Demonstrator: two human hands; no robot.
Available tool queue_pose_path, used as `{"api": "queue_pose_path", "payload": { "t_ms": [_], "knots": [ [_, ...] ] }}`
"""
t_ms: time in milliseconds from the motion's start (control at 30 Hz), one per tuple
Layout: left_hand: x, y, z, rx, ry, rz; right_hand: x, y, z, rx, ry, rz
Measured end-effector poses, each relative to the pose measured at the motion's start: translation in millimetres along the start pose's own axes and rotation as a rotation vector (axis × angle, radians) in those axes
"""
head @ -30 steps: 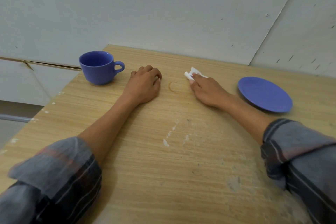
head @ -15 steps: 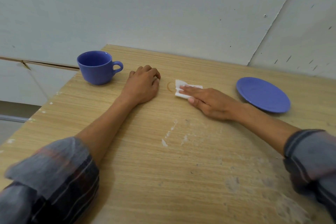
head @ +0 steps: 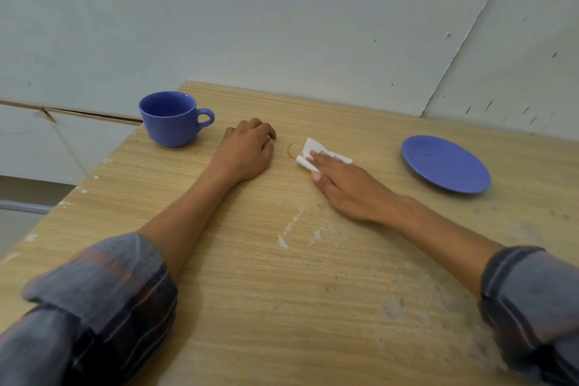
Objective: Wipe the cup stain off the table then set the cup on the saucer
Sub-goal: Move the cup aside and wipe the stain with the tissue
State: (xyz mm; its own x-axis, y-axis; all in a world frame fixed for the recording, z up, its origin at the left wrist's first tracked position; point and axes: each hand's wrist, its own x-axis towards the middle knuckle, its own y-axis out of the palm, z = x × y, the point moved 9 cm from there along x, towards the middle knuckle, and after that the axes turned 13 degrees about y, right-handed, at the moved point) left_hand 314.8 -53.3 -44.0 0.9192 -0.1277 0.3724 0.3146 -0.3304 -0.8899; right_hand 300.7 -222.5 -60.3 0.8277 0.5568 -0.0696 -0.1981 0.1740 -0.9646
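Observation:
A blue cup point(head: 170, 119) stands upright at the far left of the wooden table point(head: 250, 291), handle pointing right. A blue saucer point(head: 445, 163) lies at the far right. Between them a faint brown ring stain point(head: 291, 151) marks the wood. My right hand point(head: 351, 188) lies flat, fingers pressing a folded white tissue point(head: 313, 152) against the table, and the tissue covers the stain's right part. My left hand point(head: 247, 150) rests on the table just left of the stain, fingers curled under, holding nothing.
The table's left edge runs diagonally past the cup, with a drop to the floor beyond. A pale wall meets the table's far edge. White scuffs point(head: 291, 229) and grey smudges point(head: 394, 307) mark the near tabletop.
My right hand has slid the tissue from the far side of the stain toward me and leftward onto its right edge. The left hand and cup have stayed put.

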Motion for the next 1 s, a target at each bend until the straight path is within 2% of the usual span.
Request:
{"api": "queue_pose_path", "payload": {
  "t_ms": [133, 267, 567, 700, 800, 900, 933, 1000],
  "knots": [
    [-5.6, 1.7, -1.6, 0.0, 0.001, 0.016, -27.9, 1.7, 3.4, -0.007, -0.136, 0.09],
    [-11.2, 2.2, -3.3, 0.009, 0.005, 0.024, -19.7, -4.5, -7.1, -0.032, -0.157, 0.09],
    [-23.9, -3.5, -9.2, 0.009, -0.005, 0.021, 43.6, -14.4, -31.3, 0.012, 0.184, -0.029],
    [-31.5, -11.2, -19.8, -0.031, 0.049, -0.004, 20.3, -12.3, -4.8, -0.1, 0.146, 0.018],
    [-38.6, -22.3, -30.1, -0.217, 0.062, -0.103, -7.1, -19.1, 10.9, -0.14, 0.137, 0.148],
    [-45.9, -32.2, -40.6, -0.437, 0.01, -0.172, -23.3, -31.5, 13.4, -0.026, 0.187, 0.26],
    [-46.5, -33.8, -45.1, -0.496, -0.001, -0.171, -26.3, -34.1, 13.0, 0.082, 0.208, 0.299],
    [-44.4, -38.1, -57.0, -0.601, 0.004, -0.136, -32.5, -36.1, 12.8, 0.444, 0.263, 0.406]
  ]
}}
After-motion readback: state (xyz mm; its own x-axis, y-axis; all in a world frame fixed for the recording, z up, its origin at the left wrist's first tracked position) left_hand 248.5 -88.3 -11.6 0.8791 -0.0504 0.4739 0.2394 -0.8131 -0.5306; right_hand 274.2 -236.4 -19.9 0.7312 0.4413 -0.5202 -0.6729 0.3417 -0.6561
